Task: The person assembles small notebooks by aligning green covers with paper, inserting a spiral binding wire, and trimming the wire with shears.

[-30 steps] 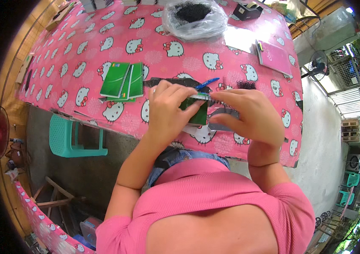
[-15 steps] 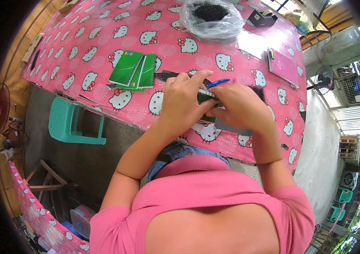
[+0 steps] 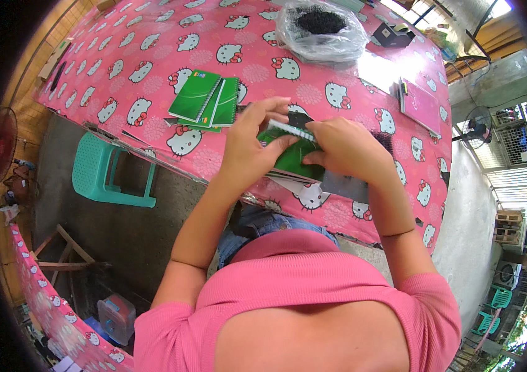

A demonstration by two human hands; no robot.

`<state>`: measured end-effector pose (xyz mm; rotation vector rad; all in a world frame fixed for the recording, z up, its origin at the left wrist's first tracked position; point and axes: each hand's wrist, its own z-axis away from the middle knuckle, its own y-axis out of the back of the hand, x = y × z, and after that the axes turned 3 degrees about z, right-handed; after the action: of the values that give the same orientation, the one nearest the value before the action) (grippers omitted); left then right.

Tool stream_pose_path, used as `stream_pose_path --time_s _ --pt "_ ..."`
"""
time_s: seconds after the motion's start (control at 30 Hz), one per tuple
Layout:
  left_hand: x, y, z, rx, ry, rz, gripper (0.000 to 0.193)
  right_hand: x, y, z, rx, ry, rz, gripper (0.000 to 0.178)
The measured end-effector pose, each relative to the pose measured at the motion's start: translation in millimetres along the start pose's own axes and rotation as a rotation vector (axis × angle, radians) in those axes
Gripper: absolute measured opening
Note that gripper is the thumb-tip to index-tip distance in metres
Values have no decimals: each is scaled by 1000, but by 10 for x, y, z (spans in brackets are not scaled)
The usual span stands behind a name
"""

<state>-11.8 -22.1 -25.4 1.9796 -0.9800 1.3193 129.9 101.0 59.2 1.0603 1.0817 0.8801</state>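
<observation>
A small green spiral notebook (image 3: 295, 156) is tilted up at the table's near edge, between my hands. My left hand (image 3: 252, 139) grips its left side, with the thumb across the green cover and the fingers behind. My right hand (image 3: 353, 150) pinches its right side near the white spiral edge; the thumb lies on the cover. Under the right hand, a flat grey piece (image 3: 345, 186) lies on the table. Several more green spiral notebooks (image 3: 196, 96) are stacked, partly fanned, to the left of my hands.
A pink patterned cloth covers the table (image 3: 145, 80). Farther back are a clear plastic bag (image 3: 322, 43) with black contents and a dark tape dispenser (image 3: 393, 35). A pink notebook (image 3: 420, 106) lies at right; a black bristly strip (image 3: 384, 141) is nearer. A green stool (image 3: 93, 166) stands left.
The notebook has come into fuller view as my left hand shifted left and opened wider around it. The blue pen seen beyond my hands is now hidden. The view has shifted slightly.
</observation>
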Motion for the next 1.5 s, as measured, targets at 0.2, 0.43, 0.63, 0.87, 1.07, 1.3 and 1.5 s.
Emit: stream_pose_path --time_s 0.2,0.43,0.63,0.87,1.07,1.3,1.5 --pt "-148 25 171 101 139 334 39 8 -21 -162 -63 7 18 45" --pt "-101 45 187 146 160 338 27 -59 -27 -261 -114 24 90 48" --pt "-39 36 193 190 238 282 31 -114 8 -179 29 74 -48 52" --pt "-90 61 214 158 225 271 24 -76 18 -95 136 126 -100 49" --pt "-188 56 145 57 -27 341 30 1094 -417 104 786 -271 -171 22" --pt "271 46 87 268 -474 -5 30 1456 -1486 544 480 -498 187 21" --pt "-93 -48 325 -101 -383 -367 31 1328 -1301 155 255 -63 -92 77"
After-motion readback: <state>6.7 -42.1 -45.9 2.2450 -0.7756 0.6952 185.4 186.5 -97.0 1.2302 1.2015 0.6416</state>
